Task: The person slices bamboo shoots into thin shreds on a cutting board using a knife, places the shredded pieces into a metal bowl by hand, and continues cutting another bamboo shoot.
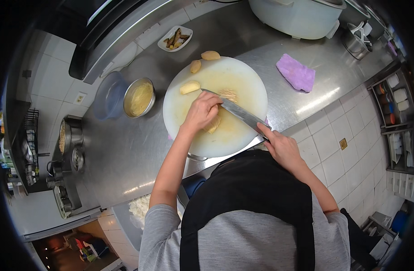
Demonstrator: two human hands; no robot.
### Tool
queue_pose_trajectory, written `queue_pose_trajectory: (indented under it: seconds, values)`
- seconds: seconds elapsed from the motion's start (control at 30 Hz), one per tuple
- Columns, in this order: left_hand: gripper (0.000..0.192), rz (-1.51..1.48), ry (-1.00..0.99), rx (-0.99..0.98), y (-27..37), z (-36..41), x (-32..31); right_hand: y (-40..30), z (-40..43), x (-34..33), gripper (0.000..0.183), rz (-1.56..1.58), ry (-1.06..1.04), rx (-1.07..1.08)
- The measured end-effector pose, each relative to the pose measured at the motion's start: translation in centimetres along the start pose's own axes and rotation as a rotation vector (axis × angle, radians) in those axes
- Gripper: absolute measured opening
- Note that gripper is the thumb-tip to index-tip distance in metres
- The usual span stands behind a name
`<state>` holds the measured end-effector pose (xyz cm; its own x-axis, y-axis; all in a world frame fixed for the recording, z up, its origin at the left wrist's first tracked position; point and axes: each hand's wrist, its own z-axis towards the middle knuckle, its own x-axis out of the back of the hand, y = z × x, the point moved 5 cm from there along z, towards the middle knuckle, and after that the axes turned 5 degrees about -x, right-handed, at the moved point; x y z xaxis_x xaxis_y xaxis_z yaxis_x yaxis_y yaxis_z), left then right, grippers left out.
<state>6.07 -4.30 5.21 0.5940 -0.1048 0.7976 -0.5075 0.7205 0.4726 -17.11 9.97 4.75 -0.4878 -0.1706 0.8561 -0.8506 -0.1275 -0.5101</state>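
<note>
My right hand point(282, 149) grips the handle of a kitchen knife point(242, 114), whose blade slants across a round white cutting board point(251, 79). The fingertips of my left hand point(203, 110) are bent against the blade; whether they pinch anything is hidden. Beyond the blade lies a small heap of pale shreds point(228, 95). A sliced yellow piece point(212, 125), apparently ginger, is partly covered by my left hand. Near the blade's tip rests a peeled yellow chunk point(190, 87). Two tan chunks, one smaller point(195, 66) and one larger point(210, 55), sit at the board's far edge.
Left of the board stand a metal bowl of yellow shreds point(140, 98) and a bluish plastic bowl point(110, 96). A white dish point(175, 39) holds brown food pieces. A purple cloth point(296, 72) lies right on the steel counter point(125, 155); a large white appliance point(296, 17) stands behind.
</note>
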Motion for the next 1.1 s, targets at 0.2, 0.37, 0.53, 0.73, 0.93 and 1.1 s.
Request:
queue_pose_trajectory:
  seconds: [0.2,0.37,0.53,0.73,0.93,1.1]
  values:
    - [0.024,-0.057,-0.058,0.013,-0.9,1.7,-1.3,-0.4,-1.1,0.4,0.058,0.047,-0.056,-0.013]
    - [0.027,-0.031,0.216,0.095,-1.3,0.5,4.4,0.0,-1.2,0.3,0.048,0.439,-0.258,-0.115]
    - [0.025,-0.007,0.200,0.249,-1.4,-3.4,4.3,-0.9,-0.3,0.3,0.044,0.575,-0.456,-0.146]
    - [0.024,-0.092,0.194,0.360,-1.1,-6.0,2.4,-0.7,0.1,0.1,0.044,0.513,-0.538,-0.142]
    - [0.025,-0.105,0.236,0.408,-1.0,-6.7,2.5,0.8,-0.3,0.2,0.044,0.645,-0.485,-0.290]
    - [0.024,-0.108,0.270,0.393,-0.5,-5.7,2.4,1.2,-0.6,1.2,0.043,0.658,-0.431,-0.287]
